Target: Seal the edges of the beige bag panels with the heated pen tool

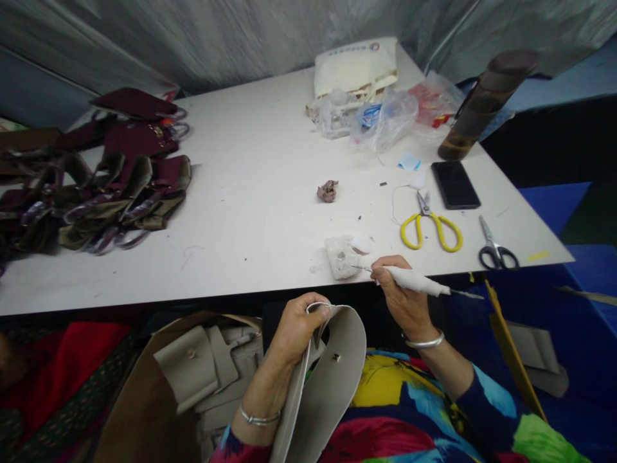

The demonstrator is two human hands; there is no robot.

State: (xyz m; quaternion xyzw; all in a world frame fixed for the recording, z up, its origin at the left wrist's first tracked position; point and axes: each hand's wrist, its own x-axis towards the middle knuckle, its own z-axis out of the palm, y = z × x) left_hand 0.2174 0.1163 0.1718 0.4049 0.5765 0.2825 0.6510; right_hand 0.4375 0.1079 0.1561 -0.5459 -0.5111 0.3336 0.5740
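My left hand (294,331) is closed on the edge of a grey leather flap (332,379) with a metal ring and a small snap, held over my lap. My right hand (402,299) grips a thin tool with a white cloth-wrapped handle (417,281). Its metal tip reaches onto a whitish lump (343,256) lying near the front edge of the white table (250,212).
Yellow-handled scissors (430,226), black scissors (496,249), a black phone (455,184) and a brown bottle (484,106) lie at the right. Plastic bags (380,116) sit at the back, a pile of maroon and olive leather pieces (96,173) at the left, more grey pieces (202,366) in a box below.
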